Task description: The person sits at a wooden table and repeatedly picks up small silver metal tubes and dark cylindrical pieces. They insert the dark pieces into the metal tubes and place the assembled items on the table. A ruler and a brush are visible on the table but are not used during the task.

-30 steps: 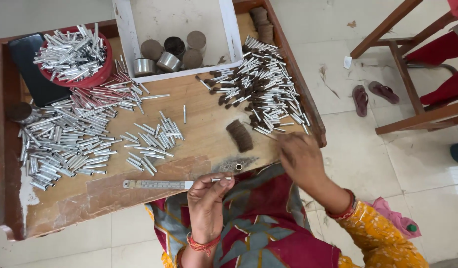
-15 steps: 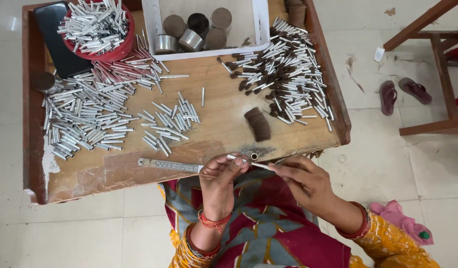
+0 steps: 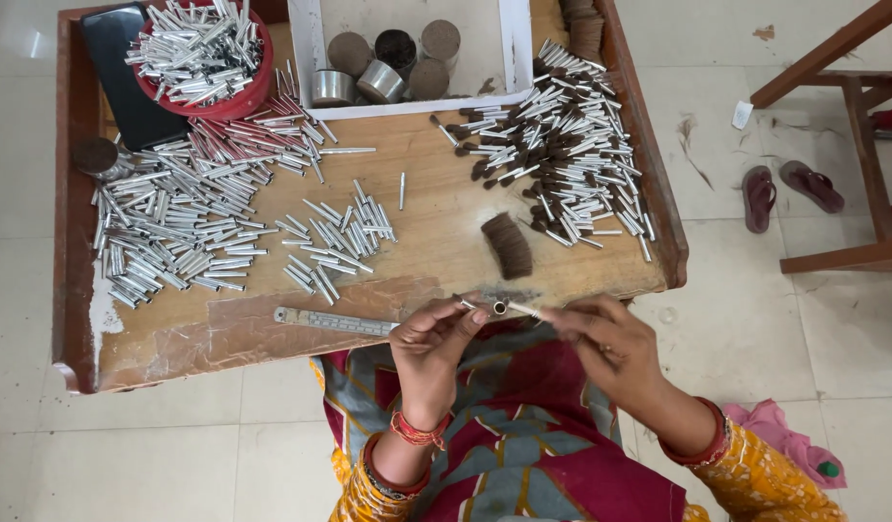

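1. The left hand (image 3: 434, 340) pinches a short metal tube (image 3: 500, 307) at its fingertips, just off the near edge of the table (image 3: 175, 338); the tube's open end faces the camera.
2. The right hand (image 3: 600, 338) grips a thin pale stick (image 3: 525, 310) between thumb and fingers, its tip touching the tube.
3. A flat metal ruler (image 3: 335, 322) lies along the near edge, just left of the left hand.
4. A dark tuft of bristle (image 3: 507, 245) lies on the table just beyond the hands.
5. A small heap of tubes (image 3: 335, 237) sits in the middle of the table; a far larger heap (image 3: 175, 217) spreads toward the left edge.
6. A red bowl (image 3: 235, 97) full of tubes stands at the far left corner, beside a black flat thing (image 3: 127, 87).
7. A pile of tubes with dark tufted ends (image 3: 562, 155) lies by the right edge.
8. A white tray (image 3: 306, 58) at the far edge holds several round tins (image 3: 378, 82).
9. Two sandals (image 3: 784, 190) lie on the floor, right of the table.
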